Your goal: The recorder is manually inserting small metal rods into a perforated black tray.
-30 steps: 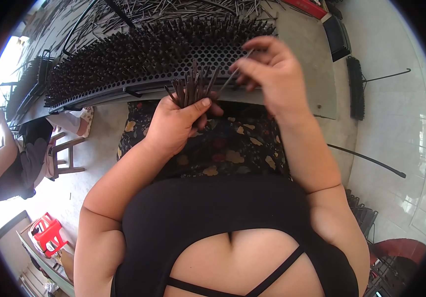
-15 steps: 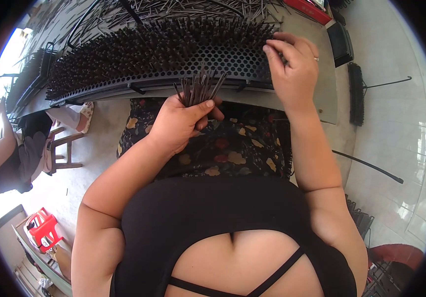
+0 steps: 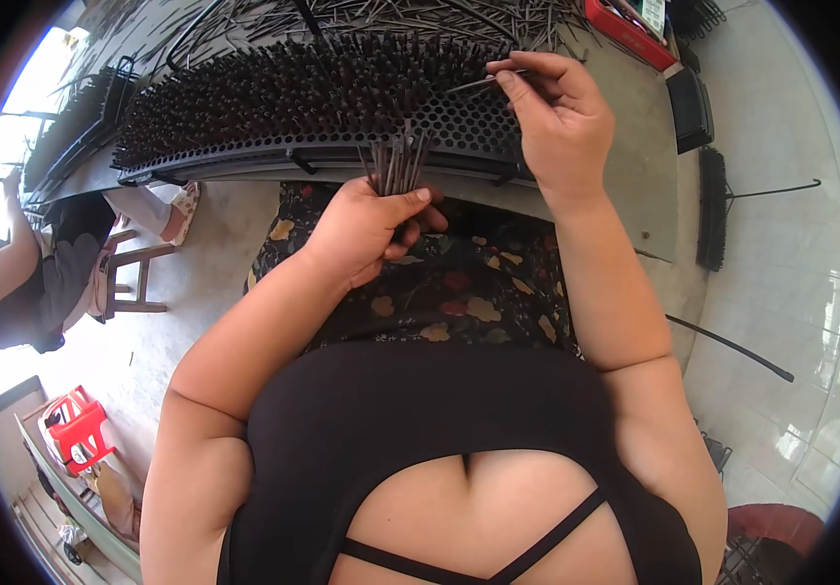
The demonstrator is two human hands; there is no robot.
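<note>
A long black rack [image 3: 478, 119] with a perforated top lies across the table in front of me. Dark thin sticks [image 3: 273, 102] stand densely upright in its holes, while holes at the right end are bare. My left hand [image 3: 356, 234] is closed round a bundle of similar sticks [image 3: 396, 168], held upright just before the rack's near edge. Over the right end, my right hand [image 3: 568, 127] pinches a single thin stick [image 3: 474, 85] between thumb and fingers. That stick lies nearly level, its free tip pointing left over the bare holes.
Loose sticks [image 3: 410, 27] are strewn behind the rack. On the table's far right are a red box [image 3: 631, 34] and a black tray [image 3: 690, 109]. A black bristled rack [image 3: 711, 210] is farther right. Another person [image 3: 39, 278] sits at left near a wooden stool [image 3: 137, 258].
My right hand has moved slightly left and down relative to the rack, and a stick now shows in its pinch. My left hand still holds the bundle. The whole view has shifted a little.
</note>
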